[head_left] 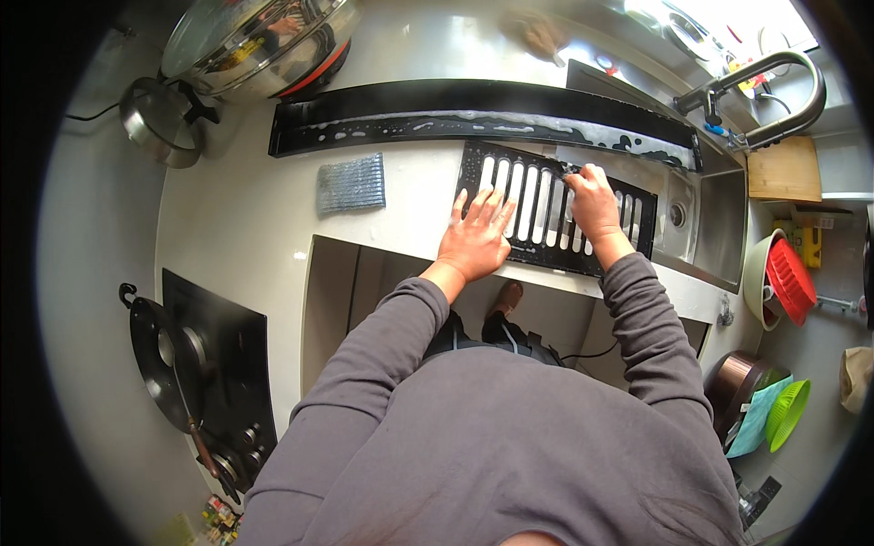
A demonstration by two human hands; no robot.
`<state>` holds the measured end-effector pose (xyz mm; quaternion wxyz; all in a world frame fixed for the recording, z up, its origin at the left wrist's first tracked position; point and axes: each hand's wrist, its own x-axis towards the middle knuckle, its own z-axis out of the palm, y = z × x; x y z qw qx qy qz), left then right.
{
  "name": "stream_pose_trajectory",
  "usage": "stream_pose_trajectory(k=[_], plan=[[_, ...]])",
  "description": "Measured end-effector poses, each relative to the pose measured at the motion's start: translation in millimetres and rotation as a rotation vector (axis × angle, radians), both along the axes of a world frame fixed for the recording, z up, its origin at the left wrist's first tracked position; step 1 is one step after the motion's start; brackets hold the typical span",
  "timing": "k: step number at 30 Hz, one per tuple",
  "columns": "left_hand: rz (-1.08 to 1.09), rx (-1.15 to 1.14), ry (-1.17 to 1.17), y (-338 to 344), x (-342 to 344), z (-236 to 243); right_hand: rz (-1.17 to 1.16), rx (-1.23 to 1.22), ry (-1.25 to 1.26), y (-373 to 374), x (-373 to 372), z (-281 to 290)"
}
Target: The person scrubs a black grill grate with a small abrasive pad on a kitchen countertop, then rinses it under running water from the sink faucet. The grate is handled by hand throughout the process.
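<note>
A black slotted grille (pixel 472 171) lies along the front of the pale counter, its right part reaching over the sink. Spread fingers of my left hand (pixel 476 238) press flat on its left half. My right hand (pixel 596 202) is closed at its far edge, right of the middle. A small dark, rough thing shows at those fingertips; its kind is unclear. Behind the grille stretches a long black trough-like panel (pixel 364 114), wet with white suds. To the left of my left hand lies a grey-blue scrubbing pad (pixel 351 184).
At right are a steel sink (pixel 719 223), a curved faucet (pixel 801 114) and a wooden board (pixel 783 170). A large pot (pixel 255 64) and small saucepan (pixel 164 123) stand far left. A wok (pixel 162 364) rests on the black hob (pixel 235 350). An opening gapes below the counter.
</note>
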<state>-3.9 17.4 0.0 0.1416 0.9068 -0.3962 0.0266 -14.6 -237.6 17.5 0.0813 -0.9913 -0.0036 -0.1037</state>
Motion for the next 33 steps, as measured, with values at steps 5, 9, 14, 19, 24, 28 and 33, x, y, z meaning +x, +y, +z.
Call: stream_pose_trajectory(k=[5,9,14,19,24,28,33], plan=[[-0.003,-0.009,0.015,0.3,-0.1,-1.1,-0.129,-0.067,0.109,-10.9,-7.0,13.3],[0.000,-0.013,0.024,1.3,-0.2,-1.0,-0.191,0.262,-0.004,-26.8,-12.2,16.2],[-0.004,0.000,0.008,2.0,0.7,1.9,-0.361,0.290,-0.245,-80.2,-30.4,9.0],[0.024,-0.056,0.163,-1.3,5.2,16.3,-0.578,0.549,0.032,-135.2,-64.5,-9.3],[0.104,-0.159,0.173,-48.5,26.6,34.3,-0.452,0.816,-0.049,-145.5,-77.9,-30.8],[0.092,-0.185,0.117,-112.6,40.5,39.8,-0.407,0.841,-0.071,-144.0,-79.5,-33.3],[0.146,0.159,0.025,-159.6,50.8,39.5,-0.381,0.897,-0.076,-142.6,-82.5,-26.9]])
